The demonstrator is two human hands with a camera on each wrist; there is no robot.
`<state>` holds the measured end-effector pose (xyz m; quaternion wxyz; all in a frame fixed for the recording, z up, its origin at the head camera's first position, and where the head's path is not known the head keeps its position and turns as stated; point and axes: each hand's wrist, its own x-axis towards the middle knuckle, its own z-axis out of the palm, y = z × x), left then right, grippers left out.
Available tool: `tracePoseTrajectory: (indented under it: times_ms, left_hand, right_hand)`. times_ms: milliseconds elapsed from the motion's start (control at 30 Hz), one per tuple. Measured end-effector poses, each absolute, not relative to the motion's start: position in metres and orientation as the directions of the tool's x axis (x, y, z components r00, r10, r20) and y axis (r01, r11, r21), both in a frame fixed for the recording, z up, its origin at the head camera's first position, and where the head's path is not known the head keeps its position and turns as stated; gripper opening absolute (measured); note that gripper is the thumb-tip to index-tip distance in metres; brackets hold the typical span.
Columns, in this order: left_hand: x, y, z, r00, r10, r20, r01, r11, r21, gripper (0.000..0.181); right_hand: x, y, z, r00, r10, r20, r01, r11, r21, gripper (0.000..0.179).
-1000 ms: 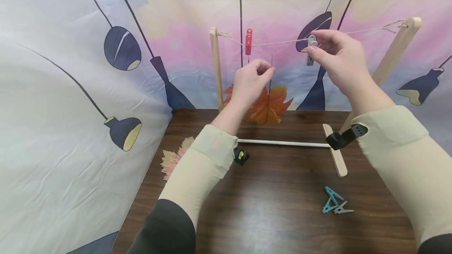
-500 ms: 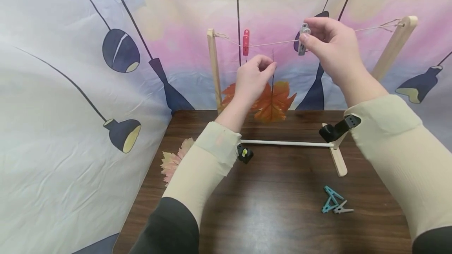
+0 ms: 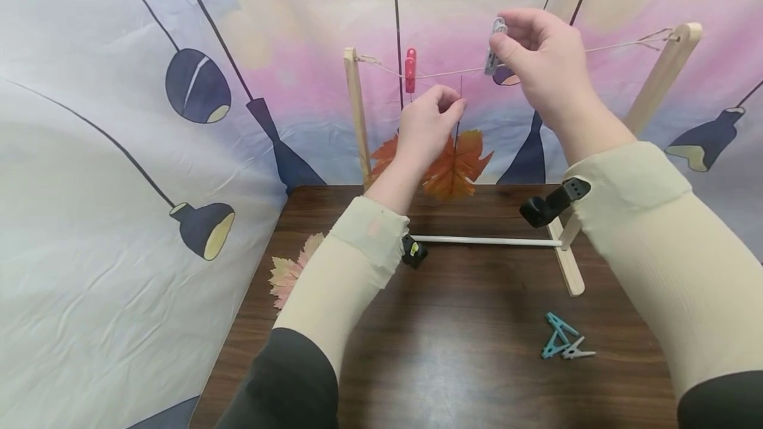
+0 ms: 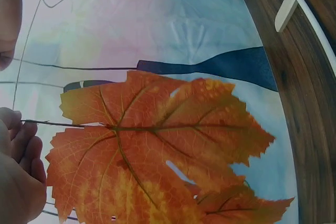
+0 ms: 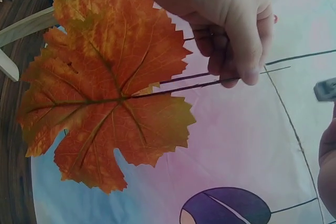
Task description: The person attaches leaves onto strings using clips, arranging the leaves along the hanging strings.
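My left hand (image 3: 426,121) pinches the stem of an orange maple leaf (image 3: 456,167), which hangs below the fingers. The stem's tip reaches up to the string (image 3: 441,74); in the right wrist view the stem (image 5: 210,83) crosses the string, though I cannot tell whether they touch. Between thumb and fingers my right hand (image 3: 545,65) holds a grey clothespin (image 3: 495,48), just right of the stem and at the string's height or slightly above. A red clothespin (image 3: 410,70) clips the string farther left. Another orange leaf (image 3: 383,154) hangs below it, partly hidden by my left forearm.
Wooden posts (image 3: 664,78) carry the string, with a white rod (image 3: 485,240) joining their feet. Two teal clothespins (image 3: 558,336) and a grey one (image 3: 578,348) lie at the right of the brown table (image 3: 453,363). A pink-yellow leaf (image 3: 286,277) lies left, partly behind my sleeve.
My right hand has moved left and up with the grey clothespin, toward the stem. My left hand has risen slightly, bringing the stem's tip up to the string.
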<state>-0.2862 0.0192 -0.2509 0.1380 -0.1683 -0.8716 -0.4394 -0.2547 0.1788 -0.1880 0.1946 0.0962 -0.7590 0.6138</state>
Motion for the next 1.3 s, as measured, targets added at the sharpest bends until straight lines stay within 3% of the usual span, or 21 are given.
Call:
tracePoseTrajectory:
  times_ms: [200, 533, 1067, 1300]
  left_hand:
    - [-0.286, 0.02, -0.252, -0.915, 0.175, 0.362, 0.394, 0.576, 0.716, 0.018]
    - [-0.287, 0.024, -0.248, -0.899, 0.192, 0.393, 0.422, 0.619, 0.662, 0.017]
    - [-0.288, 0.029, -0.25, -0.906, 0.173, 0.387, 0.409, 0.599, 0.688, 0.018]
    - [-0.289, 0.03, -0.252, -0.904, 0.166, 0.394, 0.41, 0.593, 0.693, 0.017]
  right_hand:
    - [-0.255, 0.174, -0.186, -0.902, 0.108, 0.419, -0.396, 0.181, -0.9, 0.036]
    - [-0.26, 0.17, -0.176, -0.907, 0.14, 0.397, -0.335, 0.333, -0.882, 0.032]
    - [-0.267, 0.164, -0.181, -0.898, 0.172, 0.404, -0.355, 0.256, -0.899, 0.029]
    - [-0.269, 0.16, -0.184, -0.9, 0.133, 0.415, -0.358, 0.315, -0.879, 0.029]
